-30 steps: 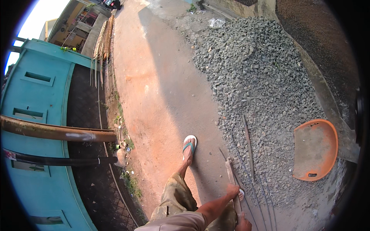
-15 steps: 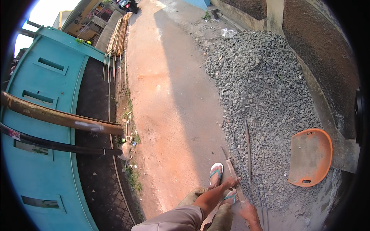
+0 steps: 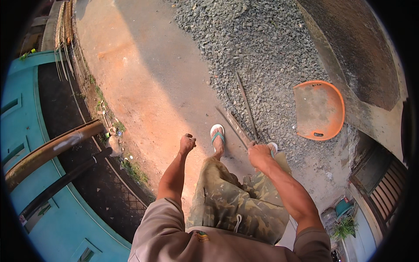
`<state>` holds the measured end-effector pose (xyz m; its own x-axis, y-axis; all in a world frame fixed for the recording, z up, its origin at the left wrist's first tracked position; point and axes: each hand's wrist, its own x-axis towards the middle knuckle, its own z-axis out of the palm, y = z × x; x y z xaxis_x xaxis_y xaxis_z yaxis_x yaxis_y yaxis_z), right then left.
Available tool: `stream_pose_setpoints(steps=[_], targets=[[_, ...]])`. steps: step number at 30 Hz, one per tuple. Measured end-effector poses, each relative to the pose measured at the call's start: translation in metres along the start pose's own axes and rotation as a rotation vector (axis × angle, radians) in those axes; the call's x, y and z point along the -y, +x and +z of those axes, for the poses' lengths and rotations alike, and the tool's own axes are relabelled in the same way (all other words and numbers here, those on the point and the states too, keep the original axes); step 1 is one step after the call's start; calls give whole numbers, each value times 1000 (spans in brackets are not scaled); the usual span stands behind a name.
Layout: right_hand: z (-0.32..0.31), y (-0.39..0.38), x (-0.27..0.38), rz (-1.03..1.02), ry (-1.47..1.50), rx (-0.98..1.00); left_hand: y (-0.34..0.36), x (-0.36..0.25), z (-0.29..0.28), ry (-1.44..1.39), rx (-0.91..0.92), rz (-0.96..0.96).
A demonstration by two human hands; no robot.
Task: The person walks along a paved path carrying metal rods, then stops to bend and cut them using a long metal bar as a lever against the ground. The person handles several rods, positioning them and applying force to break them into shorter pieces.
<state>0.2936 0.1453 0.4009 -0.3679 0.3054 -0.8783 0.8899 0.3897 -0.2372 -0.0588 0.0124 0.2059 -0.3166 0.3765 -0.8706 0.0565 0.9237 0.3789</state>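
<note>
My right hand (image 3: 259, 153) is closed around the near end of a narrow wooden strip (image 3: 237, 126), which slants forward and left past my feet. A thin dark rod (image 3: 226, 116) runs beside the strip; whether the hand holds it too, I cannot tell. My left hand (image 3: 187, 143) is off to the left above the sunlit road, apart from the strip. Its fingers are curled closed, and what is in them, if anything, is hidden. Sandals with green straps are on my feet, the left sandal (image 3: 217, 133) more exposed than the right.
Grey gravel (image 3: 262, 48) is heaped ahead to the right, with a long bar (image 3: 246, 105) lying on its near edge. An orange scoop-shaped container (image 3: 321, 109) lies beside the concrete wall (image 3: 366, 122). Left of the road (image 3: 144, 87), two pipes (image 3: 74, 142) reach from the teal wall.
My left hand has let go of the wooden strip and moved away left. The right hand still holds the strip. My view has tilted down toward my body.
</note>
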Motion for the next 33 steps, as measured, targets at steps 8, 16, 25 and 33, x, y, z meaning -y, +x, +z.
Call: stream_pose_setpoints(steps=[8, 16, 25, 33], targets=[[32, -63, -108, 21, 1354, -45, -1, -42, 97, -199, -28, -78], [6, -99, -220, 161, 2539, 608, 85, -23, 275, -237, -40, -43], [23, -84, -279, -166, 2546, 1049, 213, -55, 347, -14, -474, 84], [-1, -60, -272, -234, 2659, 945, 197, -66, 326, 30, -471, 106]])
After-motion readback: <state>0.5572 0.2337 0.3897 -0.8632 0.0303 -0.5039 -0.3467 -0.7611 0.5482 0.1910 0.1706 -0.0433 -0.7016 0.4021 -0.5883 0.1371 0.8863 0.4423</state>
